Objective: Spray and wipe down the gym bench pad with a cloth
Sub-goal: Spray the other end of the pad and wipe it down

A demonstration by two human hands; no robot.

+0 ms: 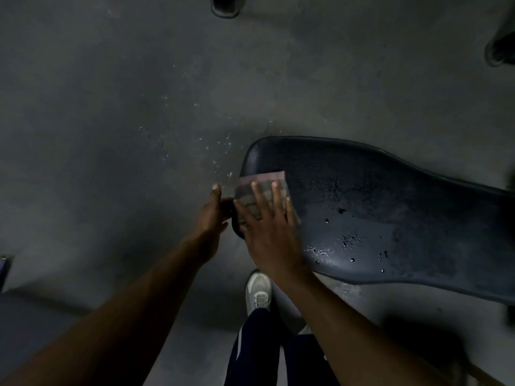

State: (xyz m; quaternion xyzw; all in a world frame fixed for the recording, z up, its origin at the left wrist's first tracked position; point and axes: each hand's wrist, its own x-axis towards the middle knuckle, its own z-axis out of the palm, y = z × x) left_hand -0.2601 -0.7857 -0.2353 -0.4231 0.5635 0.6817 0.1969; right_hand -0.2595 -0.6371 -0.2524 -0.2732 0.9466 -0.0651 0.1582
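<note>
The black gym bench pad [376, 207] runs from the middle of the view to the right edge, with droplets shining on its near side. A folded checked cloth [264, 181] lies on the pad's left end. My right hand [267, 229] presses flat on the cloth, fingers straight and spread. My left hand [211, 215] is at the pad's left end and holds its edge, thumb up; its fingers are hidden behind the edge. No spray bottle is in view.
Grey concrete floor [125, 135] surrounds the bench, speckled with spray drops left of the pad. My white shoe [258, 291] and dark trouser leg stand just below the pad. Dark equipment feet [225, 6] sit at the top and the top right.
</note>
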